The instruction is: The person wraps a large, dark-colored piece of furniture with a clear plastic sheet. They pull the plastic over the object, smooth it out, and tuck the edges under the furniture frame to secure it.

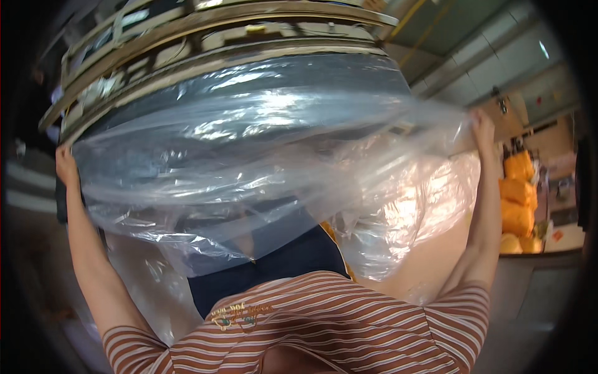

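A wide sheet of clear plastic film (249, 168) is stretched between my two hands, with its near edge hanging over my lap. At the far left, my left hand (66, 165) is closed around one edge of the film. My right hand (482, 129) grips the film at the upper right, with that arm stretched out. Beneath the film lies a dark, flat surface (349, 65), blurred by glare. More crumpled film (405, 206) bunches on the right, between my body and my right arm.
Wooden rails (237, 22) run along the far side of the dark surface. Orange bags (518, 193) are piled at the right, near cardboard-coloured boxes (554, 146). A grey tiled floor (479, 56) shows at the upper right.
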A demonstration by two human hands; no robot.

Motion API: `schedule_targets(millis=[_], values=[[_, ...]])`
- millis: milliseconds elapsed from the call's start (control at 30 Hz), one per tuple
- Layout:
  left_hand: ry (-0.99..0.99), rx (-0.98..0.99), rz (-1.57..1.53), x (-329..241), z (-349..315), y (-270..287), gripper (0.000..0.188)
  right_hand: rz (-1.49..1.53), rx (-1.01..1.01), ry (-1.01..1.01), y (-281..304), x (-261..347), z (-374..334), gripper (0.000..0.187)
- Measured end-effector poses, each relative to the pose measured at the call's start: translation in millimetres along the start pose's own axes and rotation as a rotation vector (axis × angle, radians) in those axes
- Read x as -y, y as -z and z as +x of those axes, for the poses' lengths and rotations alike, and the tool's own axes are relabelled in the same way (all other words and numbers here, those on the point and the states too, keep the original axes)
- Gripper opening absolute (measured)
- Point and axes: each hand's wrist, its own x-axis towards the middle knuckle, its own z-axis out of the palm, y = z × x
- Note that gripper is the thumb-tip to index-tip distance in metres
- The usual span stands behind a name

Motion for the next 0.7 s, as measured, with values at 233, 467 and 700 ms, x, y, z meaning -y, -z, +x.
schedule_targets(millis=[233, 467, 700], values=[[0.326, -0.026, 0.227, 83, -15, 83, 0.039, 0.514, -0.303, 0.106, -42, 221, 28, 0.025], [0.001, 0.246, 0.574, 77, -35, 133, 0.030, 0.296, 0.418, -0.557, -194, 161, 57, 0.085], [0.010, 0.101, 0.433, 94, -26, 113, 0.031, 0.071, 0.012, -0.276, -180, 170, 80, 0.043]])
